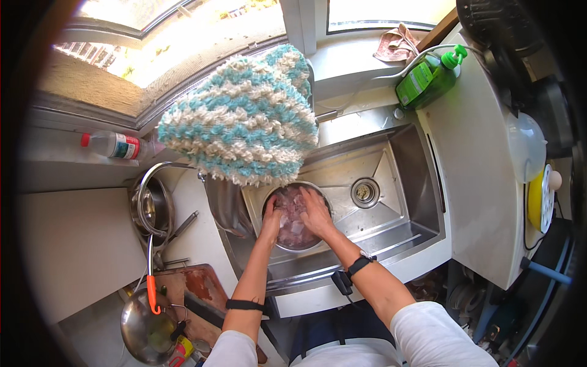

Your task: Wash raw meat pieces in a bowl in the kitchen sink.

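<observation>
A round metal bowl (298, 249) stands in the left part of the steel sink. It holds wet, pinkish pieces that look like raw meat (293, 227), in water. My left hand (271, 218) reaches into the bowl's left side, fingers apart and partly hidden among the pieces. On the other side my right hand (314, 212) is in the bowl too, its fingers stretched along the far right wall. Neither hand visibly grips a piece.
A striped turquoise and white fluffy cloth (244, 122) hangs over the sink's (422, 177) far left, hiding most of the tap. Green soap bottle (425, 81) at back right, pots (153, 202), lid (147, 324) and cutting board (205, 284) at left. The drain (365, 192) holds pale scraps.
</observation>
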Available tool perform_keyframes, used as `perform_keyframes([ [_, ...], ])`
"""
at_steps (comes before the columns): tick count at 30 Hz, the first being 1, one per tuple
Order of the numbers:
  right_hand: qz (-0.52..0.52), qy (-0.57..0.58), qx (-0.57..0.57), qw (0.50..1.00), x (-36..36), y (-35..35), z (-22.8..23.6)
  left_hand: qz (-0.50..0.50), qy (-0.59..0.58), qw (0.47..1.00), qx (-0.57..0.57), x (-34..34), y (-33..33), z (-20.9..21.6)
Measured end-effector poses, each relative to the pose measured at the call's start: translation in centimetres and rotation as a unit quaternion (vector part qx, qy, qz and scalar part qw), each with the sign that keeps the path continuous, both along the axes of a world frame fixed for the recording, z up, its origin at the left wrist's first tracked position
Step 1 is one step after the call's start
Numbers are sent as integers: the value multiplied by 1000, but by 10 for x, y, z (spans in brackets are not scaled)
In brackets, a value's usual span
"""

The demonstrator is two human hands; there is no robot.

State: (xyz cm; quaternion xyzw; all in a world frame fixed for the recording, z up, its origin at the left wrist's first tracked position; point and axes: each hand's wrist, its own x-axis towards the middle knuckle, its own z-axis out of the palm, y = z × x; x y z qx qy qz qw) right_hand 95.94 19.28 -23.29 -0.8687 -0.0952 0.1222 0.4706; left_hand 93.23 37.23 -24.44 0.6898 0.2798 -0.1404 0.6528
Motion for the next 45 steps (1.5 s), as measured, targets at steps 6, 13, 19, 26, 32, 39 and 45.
perform_keyframes([
  [6, -32, 222, 37, 974, -3, 10, -23, -64, 34, 992, -107, 19, -26, -24],
  [13, -66, 108, 48, 991, -13, 2, -2, -11, 25, 994, -102, 8, -21, -25],
  [19, 76, 104, -51, 990, -12, -9, 52, -145, -83, 956, 239, -13, -13, 31],
  [26, -18, -37, -33, 999, -35, 5, 24, -92, -109, 967, 211, -55, 33, -14],
  [32, -194, 267, 27, 944, -52, 29, -1, 133, 246, 943, -182, -49, -12, -23],
  [39, -205, 411, 320, 829, -49, 20, -6, 158, 131, 962, -180, -29, -42, 10],
  [45, -53, 97, 84, 990, -41, 12, 27, -100, 87, 972, 195, -13, -22, 55],
])
